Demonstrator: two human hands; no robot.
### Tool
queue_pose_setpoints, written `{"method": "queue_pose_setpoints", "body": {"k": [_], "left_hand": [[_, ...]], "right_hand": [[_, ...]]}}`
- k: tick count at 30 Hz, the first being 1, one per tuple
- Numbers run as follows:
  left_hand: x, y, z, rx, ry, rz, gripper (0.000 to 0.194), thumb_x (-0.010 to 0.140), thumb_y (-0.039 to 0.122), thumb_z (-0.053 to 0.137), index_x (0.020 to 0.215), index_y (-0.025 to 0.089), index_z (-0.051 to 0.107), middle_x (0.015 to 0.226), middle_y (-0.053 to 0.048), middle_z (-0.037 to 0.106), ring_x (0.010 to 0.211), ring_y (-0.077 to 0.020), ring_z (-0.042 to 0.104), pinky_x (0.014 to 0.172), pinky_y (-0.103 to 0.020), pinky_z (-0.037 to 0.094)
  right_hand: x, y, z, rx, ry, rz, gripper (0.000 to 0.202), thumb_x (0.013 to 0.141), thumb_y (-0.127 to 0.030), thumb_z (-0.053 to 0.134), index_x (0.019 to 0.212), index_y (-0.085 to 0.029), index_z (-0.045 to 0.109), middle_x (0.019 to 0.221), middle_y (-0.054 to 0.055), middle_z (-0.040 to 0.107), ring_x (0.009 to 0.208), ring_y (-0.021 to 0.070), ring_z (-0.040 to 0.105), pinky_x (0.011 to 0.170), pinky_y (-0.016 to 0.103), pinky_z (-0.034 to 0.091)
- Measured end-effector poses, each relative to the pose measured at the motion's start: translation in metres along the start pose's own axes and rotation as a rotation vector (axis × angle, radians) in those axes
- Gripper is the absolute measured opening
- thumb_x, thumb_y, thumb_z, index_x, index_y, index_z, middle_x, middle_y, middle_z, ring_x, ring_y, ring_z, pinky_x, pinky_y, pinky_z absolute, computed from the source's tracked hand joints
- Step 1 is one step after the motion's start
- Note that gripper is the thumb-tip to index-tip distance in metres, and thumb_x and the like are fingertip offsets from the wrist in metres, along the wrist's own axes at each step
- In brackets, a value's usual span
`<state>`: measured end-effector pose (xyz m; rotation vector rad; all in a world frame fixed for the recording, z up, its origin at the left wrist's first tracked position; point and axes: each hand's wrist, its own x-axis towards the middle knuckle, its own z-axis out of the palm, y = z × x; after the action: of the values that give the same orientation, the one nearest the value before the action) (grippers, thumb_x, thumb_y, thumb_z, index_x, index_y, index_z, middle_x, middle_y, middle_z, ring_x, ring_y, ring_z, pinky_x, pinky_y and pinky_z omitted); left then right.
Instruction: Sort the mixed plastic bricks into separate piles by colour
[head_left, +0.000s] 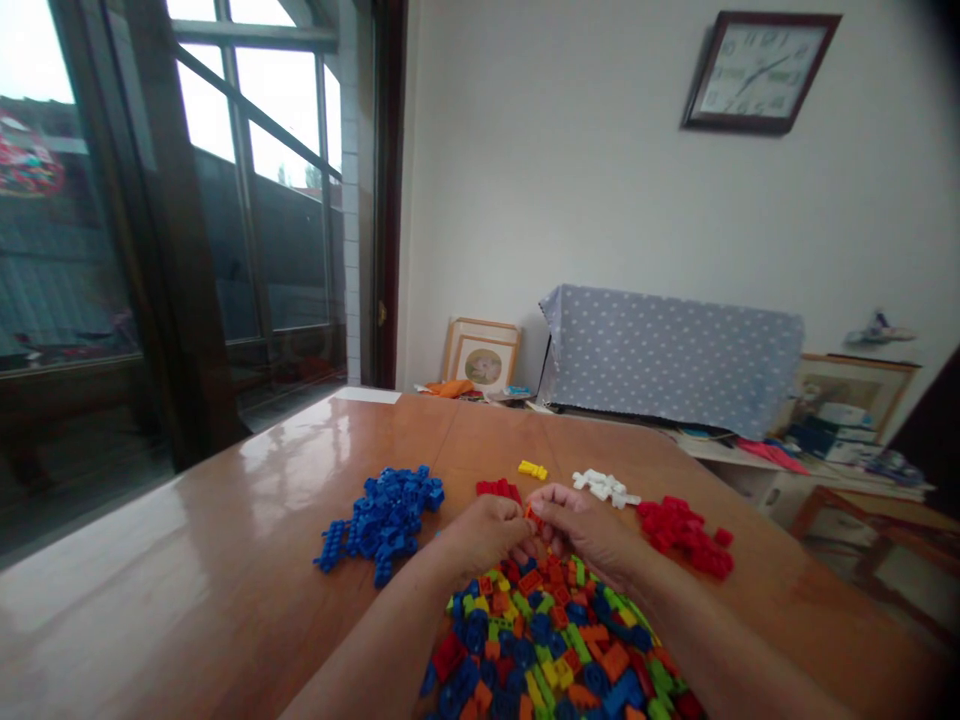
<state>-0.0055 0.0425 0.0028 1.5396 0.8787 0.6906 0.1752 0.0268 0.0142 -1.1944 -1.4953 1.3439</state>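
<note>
Heaped multicoloured plastic bricks (551,650) lay nearest; over their far edge the right hand (574,515) pinched a small orange plastic piece (533,516) in closed fingertips, whose slipping could lose it below, while the left hand (495,530) curled close, its hold hidden from me.

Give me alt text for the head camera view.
A left hand and right hand meet at a small orange brick, by the far edge of a mixed-colour brick pile on a wooden table. Blue bricks lie left; white pieces and red bricks lie right.
</note>
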Motion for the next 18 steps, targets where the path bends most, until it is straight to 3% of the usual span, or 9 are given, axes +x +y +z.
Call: {"method": "queue_pose_setpoints", "body": {"k": [8,12,18], "left_hand": [[-0.002,0.004,0.01,0.035,-0.094,0.084,0.035,0.081,0.048,0.061,0.083,0.014,0.065,0.08,-0.005,0.07,0.072,-0.0158,0.063,0.068,-0.026,0.048],[0.001,-0.003,0.009,0.121,-0.008,0.104,0.037,0.084,0.05,0.058,0.081,0.014,0.063,0.078,-0.005,0.069,0.07,-0.0156,0.062,0.065,-0.025,0.045],[0.006,-0.006,-0.006,0.25,0.159,0.133,0.039,0.085,0.052,0.055,0.078,0.014,0.062,0.078,-0.005,0.069,0.07,-0.0161,0.062,0.064,-0.025,0.044]], "right_hand": [[-0.017,-0.009,-0.014,-0.09,-0.101,-0.029,0.043,0.083,-0.059,0.062,0.094,-0.018,0.059,0.07,-0.003,0.065,0.051,0.0079,0.054,0.048,0.019,0.041],[-0.003,-0.029,-0.03,-0.141,-0.098,-0.052,0.047,0.083,-0.062,0.062,0.1,-0.019,0.057,0.067,-0.003,0.064,0.049,0.0091,0.057,0.046,0.018,0.041],[0.014,-0.087,-0.054,-0.056,0.042,-0.284,0.044,0.084,-0.06,0.062,0.095,-0.018,0.058,0.069,-0.002,0.064,0.051,0.0075,0.054,0.049,0.018,0.041]]}}
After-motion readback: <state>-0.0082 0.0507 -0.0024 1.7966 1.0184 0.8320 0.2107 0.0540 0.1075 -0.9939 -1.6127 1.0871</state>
